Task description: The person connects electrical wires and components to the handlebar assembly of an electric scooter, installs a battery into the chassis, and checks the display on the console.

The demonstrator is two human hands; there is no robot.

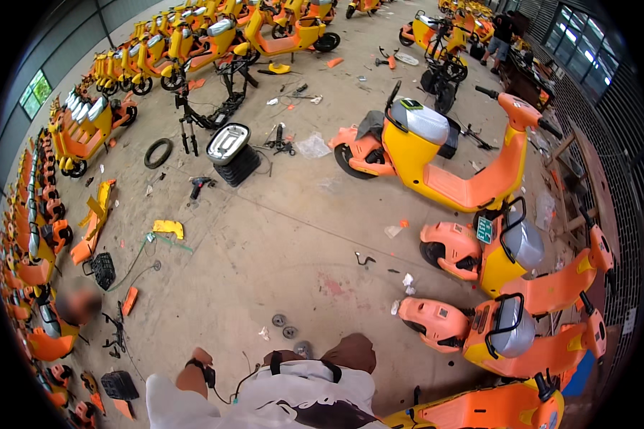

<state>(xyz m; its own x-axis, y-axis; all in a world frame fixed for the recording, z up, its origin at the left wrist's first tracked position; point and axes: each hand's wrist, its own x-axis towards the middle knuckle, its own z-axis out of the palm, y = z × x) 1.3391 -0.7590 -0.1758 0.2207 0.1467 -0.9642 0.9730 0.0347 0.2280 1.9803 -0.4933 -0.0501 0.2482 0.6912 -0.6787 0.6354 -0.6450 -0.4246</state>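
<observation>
My left hand (202, 356) hangs low beside my body, close to the lower edge. A dark band with a thin cable (217, 395) is at its wrist. Its fingers are too small and bunched to read, and nothing it might hold can be made out. My right hand is out of view. Past my feet, two small grey discs (290, 332) lie on the concrete floor. To my right stand orange-and-yellow scooters with silver seats: one (411, 146) farther off with its handlebar up, and others nearer (483, 336).
A power drill (199, 187), a tyre (148, 159), a black bin with a silver seat (235, 166) and a black frame (225, 107) lie ahead left. Yellow panels (168, 228) and cables litter the floor. Scooter rows line the left and back; a person (504, 32) stands far right.
</observation>
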